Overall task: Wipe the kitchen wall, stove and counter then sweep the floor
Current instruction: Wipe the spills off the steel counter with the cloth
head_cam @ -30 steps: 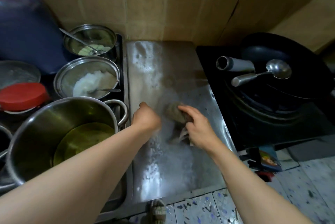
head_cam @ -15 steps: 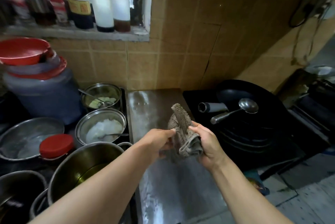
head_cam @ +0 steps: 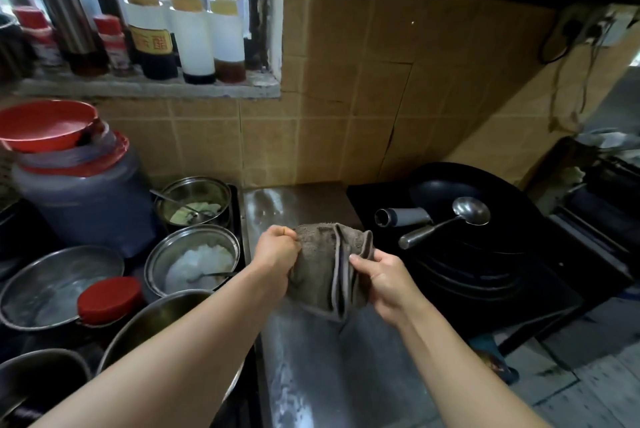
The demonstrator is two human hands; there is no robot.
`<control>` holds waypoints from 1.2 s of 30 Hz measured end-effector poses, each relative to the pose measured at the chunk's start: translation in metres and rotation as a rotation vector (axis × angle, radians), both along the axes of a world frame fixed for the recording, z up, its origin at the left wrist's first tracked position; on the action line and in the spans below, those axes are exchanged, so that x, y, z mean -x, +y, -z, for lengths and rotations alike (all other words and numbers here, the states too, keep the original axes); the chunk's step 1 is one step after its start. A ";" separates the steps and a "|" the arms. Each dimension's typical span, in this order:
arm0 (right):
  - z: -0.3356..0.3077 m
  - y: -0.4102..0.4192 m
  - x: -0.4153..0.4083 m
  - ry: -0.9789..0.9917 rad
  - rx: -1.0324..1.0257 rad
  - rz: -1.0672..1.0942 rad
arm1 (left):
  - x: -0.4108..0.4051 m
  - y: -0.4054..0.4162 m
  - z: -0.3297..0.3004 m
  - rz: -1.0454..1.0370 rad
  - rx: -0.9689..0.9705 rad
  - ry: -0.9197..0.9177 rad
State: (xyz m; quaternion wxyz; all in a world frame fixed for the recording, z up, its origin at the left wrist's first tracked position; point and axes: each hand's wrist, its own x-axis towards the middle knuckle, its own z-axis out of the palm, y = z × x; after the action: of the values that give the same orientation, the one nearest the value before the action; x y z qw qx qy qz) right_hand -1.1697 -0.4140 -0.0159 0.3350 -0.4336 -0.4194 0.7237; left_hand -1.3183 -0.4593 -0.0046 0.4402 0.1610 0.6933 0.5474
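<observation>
A grey-brown folded cloth (head_cam: 323, 271) hangs in the air above the wet steel counter (head_cam: 329, 368). My left hand (head_cam: 277, 252) pinches its upper left corner. My right hand (head_cam: 384, 280) grips its right edge, with the thumb on top. The tan tiled wall (head_cam: 363, 108) rises behind the counter, with a crack running down it. To the right is the black stove (head_cam: 491, 292), which carries a black wok (head_cam: 446, 195) with a steel ladle (head_cam: 446, 221) lying in it.
Left of the counter stand several steel pots (head_cam: 197, 257) with food, a big pot (head_cam: 152, 327) under my left forearm, a red-lidded jar (head_cam: 109, 299) and a large dark jar (head_cam: 83, 202). Sauce bottles (head_cam: 190, 32) line the window sill. Tiled floor (head_cam: 588, 389) shows at lower right.
The cloth was lifted off the counter and is now spread wider between both hands. The view has tilted up from the counter to the wall and window sill.
</observation>
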 end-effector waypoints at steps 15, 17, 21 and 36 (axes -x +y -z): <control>-0.035 0.017 0.003 0.064 -0.050 -0.013 | 0.008 0.002 -0.002 0.068 0.084 -0.083; -0.034 0.024 -0.005 -0.037 -0.103 0.044 | 0.022 0.002 0.003 -0.002 0.093 -0.003; -0.030 0.034 -0.021 -0.216 -0.169 0.102 | 0.050 0.003 0.021 -0.109 0.131 0.001; -0.019 0.048 0.004 -0.678 -0.265 -0.299 | 0.032 0.007 -0.037 0.137 -0.299 -0.343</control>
State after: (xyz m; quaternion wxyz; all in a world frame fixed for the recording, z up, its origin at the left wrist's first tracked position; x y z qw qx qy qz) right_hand -1.1741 -0.3660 0.0032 0.1216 -0.5351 -0.6546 0.5199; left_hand -1.3501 -0.4519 0.0323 0.5590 0.1756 0.5070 0.6322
